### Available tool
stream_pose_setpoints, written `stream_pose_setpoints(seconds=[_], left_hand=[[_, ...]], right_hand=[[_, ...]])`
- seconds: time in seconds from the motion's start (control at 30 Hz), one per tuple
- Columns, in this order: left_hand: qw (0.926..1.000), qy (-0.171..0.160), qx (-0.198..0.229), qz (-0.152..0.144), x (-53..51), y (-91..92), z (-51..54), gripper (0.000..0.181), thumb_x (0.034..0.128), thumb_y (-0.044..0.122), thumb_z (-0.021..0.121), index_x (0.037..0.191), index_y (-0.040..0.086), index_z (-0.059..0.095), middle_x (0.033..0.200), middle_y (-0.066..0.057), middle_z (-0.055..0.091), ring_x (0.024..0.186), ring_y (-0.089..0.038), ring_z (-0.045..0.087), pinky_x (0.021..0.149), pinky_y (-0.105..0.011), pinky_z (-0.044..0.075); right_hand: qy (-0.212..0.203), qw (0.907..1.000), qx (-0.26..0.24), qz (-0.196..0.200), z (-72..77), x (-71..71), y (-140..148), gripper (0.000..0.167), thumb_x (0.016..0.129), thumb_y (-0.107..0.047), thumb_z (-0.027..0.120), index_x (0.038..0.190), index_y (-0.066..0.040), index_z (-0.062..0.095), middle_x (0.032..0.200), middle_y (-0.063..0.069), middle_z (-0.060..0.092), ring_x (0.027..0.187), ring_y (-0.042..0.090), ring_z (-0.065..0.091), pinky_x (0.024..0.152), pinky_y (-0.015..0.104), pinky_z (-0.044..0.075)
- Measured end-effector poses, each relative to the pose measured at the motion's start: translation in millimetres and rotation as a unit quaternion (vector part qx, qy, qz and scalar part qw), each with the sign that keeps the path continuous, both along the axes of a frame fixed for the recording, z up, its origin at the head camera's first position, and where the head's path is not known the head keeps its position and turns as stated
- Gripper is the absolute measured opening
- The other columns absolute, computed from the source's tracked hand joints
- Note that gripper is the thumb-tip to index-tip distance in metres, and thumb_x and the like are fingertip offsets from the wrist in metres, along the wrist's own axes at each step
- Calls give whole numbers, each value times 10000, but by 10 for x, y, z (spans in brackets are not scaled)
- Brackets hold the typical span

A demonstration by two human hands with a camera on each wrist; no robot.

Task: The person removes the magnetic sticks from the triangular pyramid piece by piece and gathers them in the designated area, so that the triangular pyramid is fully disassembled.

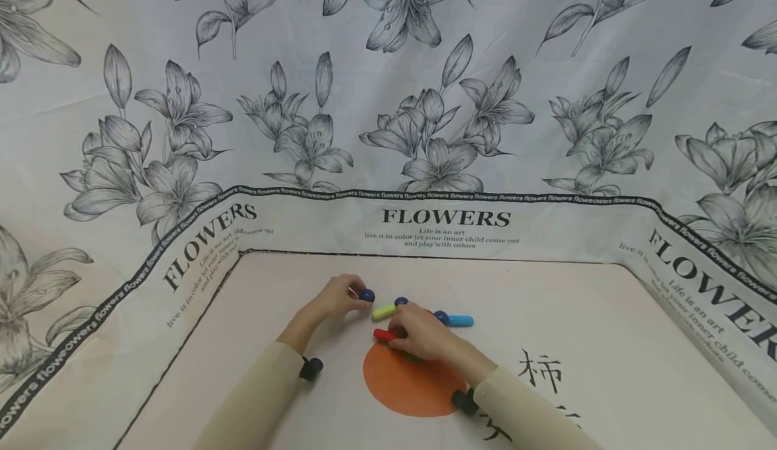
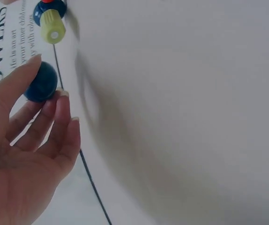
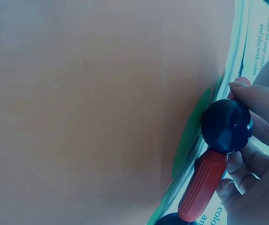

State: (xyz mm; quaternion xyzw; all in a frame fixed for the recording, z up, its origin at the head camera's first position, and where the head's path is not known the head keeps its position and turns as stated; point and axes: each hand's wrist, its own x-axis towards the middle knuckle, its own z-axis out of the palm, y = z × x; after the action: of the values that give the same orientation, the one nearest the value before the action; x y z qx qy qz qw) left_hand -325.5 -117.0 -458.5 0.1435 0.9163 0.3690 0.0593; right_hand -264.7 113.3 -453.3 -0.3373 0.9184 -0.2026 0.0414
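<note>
In the head view, my left hand (image 1: 340,296) pinches a dark blue ball (image 1: 367,295) between thumb and fingertips; the left wrist view shows the same ball (image 2: 42,82) up close. My right hand (image 1: 421,332) grips a red toy rod (image 1: 384,334), whose end pokes out past the fingertips. A blue ball (image 3: 227,125) with a ribbed red rod (image 3: 202,185) joined to it appears by that hand's thumb and fingers. Just beyond lie a yellow-green rod (image 1: 384,312), a blue ball (image 1: 401,301), another blue ball (image 1: 441,317) and a light blue rod (image 1: 461,320). The right hand partly hides this row.
Both hands work over a pale table cover (image 1: 291,396) printed with an orange round fruit (image 1: 407,386) and black characters (image 1: 541,372). A floral cloth (image 1: 443,224) rises behind and along both sides.
</note>
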Motion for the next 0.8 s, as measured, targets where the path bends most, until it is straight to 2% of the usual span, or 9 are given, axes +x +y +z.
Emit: stream_pose_setpoints(seconds=[0.17, 0.43, 0.67, 0.8], left_hand=[[9999, 80, 16, 91, -219, 147, -36, 285, 860, 222, 838, 1080, 100, 704, 1041, -25, 663, 967, -197, 610, 833, -347, 540], [9991, 51, -28, 412, -514, 320, -170, 349, 867, 270, 831, 1145, 103, 702, 1050, -46, 638, 957, -214, 566, 846, -371, 503], [9977, -148, -34, 660, -575, 416, -193, 405, 867, 282, 829, 1207, 123, 679, 1052, -49, 611, 959, -224, 551, 836, -369, 495], [9980, -124, -51, 622, -577, 433, -200, 410, 874, 285, 820, 1220, 123, 671, 1032, -49, 613, 943, -222, 552, 825, -366, 485]], right_hand=[[15, 10000, -78, 1, -7, 18, 42, 149, 889, -203, 816, 1010, -124, 781, 919, -34, 593, 859, 117, 488, 745, 260, 463], [81, 9998, -140, 141, -31, 34, 33, 146, 886, -176, 814, 1012, -110, 783, 925, -41, 595, 860, 109, 490, 748, 254, 463], [9, 9999, -154, 77, -12, 53, 28, 147, 892, -175, 809, 1022, -115, 778, 910, -53, 568, 861, 113, 483, 757, 257, 460], [14, 9998, -166, 50, -6, 59, 35, 148, 894, -171, 805, 1027, -110, 777, 922, -45, 572, 870, 118, 481, 763, 262, 461]])
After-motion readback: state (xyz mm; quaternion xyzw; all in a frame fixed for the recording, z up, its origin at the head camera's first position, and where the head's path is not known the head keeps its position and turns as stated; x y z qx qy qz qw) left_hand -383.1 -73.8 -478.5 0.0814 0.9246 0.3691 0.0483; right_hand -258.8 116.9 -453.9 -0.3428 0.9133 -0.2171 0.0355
